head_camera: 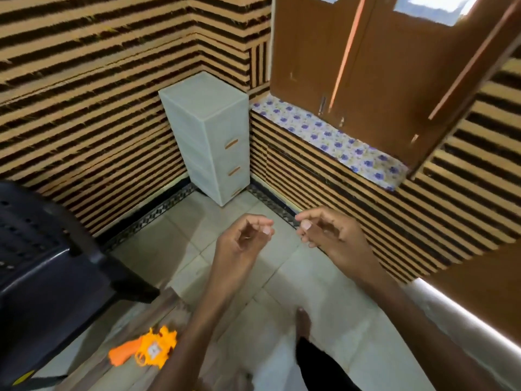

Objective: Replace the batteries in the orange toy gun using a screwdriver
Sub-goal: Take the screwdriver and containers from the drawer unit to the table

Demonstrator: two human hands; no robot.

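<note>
Head view.
- Toy gun (146, 349): orange plastic, lying flat on a wood-grain surface (93, 371) at lower left, beside a black chair (42, 263). Untouched.
- Handling: likely light, rigid and smooth. Best taken by the grip.
- Left hand (244, 238), right hand (324, 230): raised, near each other but apart, fingers loosely curled, nothing visibly held.
- Screwdriver: not seen.

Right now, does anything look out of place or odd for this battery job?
The orange toy gun lies untouched near the black chair, while the left hand and right hand hover away from it, fingers loosely curled. Whether the left pinches something tiny is unclear. No screwdriver or batteries show. Nothing looks spilled or broken.
</note>
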